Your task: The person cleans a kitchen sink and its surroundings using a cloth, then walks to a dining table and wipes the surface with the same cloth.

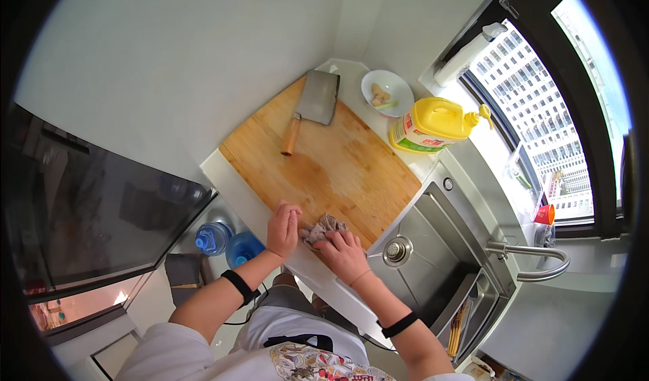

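Observation:
A wooden cutting board (355, 153) lies on the counter in front of me, with damp patches on its surface. My right hand (346, 254) grips a crumpled grey-brown cloth (324, 229) and presses it on the board near its front edge. To the left of the cloth, my left hand (284, 230) is curled at the board's near edge; nothing shows in its fingers. Toward the back of the board rests a cleaver (318, 99), its wooden handle pointing toward me.
Behind the board stand a white bowl (398, 88) with ginger-like pieces and a yellow pump jug (431, 126). A steel sink (421, 229) with a faucet (542, 263) and chopsticks (458, 330) adjoins at right. Blue water bottles (214, 238) stand below left.

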Demonstrator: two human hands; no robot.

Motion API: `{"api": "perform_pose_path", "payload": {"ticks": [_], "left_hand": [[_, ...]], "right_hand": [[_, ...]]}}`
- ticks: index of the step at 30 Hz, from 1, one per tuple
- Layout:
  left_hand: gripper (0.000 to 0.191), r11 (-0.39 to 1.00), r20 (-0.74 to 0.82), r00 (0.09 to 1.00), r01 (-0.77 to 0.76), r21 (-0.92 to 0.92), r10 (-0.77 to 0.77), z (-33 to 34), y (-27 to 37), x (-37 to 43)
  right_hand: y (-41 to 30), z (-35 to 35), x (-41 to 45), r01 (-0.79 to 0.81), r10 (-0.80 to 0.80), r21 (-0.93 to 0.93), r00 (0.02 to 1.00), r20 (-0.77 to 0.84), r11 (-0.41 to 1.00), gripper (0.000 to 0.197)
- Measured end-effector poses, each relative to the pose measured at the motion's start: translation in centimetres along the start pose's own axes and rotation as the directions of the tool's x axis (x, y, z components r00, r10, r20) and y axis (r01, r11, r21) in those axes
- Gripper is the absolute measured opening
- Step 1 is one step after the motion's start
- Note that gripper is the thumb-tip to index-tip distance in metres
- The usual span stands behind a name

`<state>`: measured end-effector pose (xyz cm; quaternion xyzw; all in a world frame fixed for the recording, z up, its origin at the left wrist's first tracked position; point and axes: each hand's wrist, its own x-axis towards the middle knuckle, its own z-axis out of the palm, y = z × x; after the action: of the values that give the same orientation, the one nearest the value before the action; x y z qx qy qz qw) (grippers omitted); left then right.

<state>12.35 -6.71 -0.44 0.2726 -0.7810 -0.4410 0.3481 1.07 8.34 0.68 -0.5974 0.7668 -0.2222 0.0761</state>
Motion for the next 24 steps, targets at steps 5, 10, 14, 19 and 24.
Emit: {"api": "perform_pose_path", "payload": {"ticks": [5, 10, 14, 19, 24], "left_hand": [[0.011, 0.991, 0.117, 0.993, -0.018, 0.130, 0.003, -4.7, -3.9, 0.7], [0.009, 0.950, 0.300, 0.942, -0.220, 0.222, 0.148, -6.0, -4.5, 1.1], [0.008, 0.937, 0.277, 0.947, -0.237, 0.258, 0.163, -5.6, -4.1, 0.9], [0.008, 0.917, 0.320, 0.928, -0.283, 0.282, 0.189, -6.6, -5.5, 0.7], [0.010, 0.931, 0.314, 0.930, -0.273, 0.241, 0.191, -6.3, -5.5, 0.5]], "right_hand": [[7.9, -3.0, 2.1, -0.232, 0.210, -0.119, 0.962, -0.173, 0.965, 0.038], [6.5, 1.3, 8.2, -0.457, 0.386, -0.197, 0.868, -0.313, 0.868, 0.063], [0.7, 5.1, 12.3, -0.327, 0.295, -0.178, 0.938, -0.181, 0.928, 0.063], [-5.4, 5.0, 9.5, -0.156, 0.154, -0.026, 0.986, -0.067, 0.987, 0.059], [3.5, 0.2, 5.7, -0.336, 0.304, -0.182, 0.935, -0.181, 0.924, 0.054]]}}
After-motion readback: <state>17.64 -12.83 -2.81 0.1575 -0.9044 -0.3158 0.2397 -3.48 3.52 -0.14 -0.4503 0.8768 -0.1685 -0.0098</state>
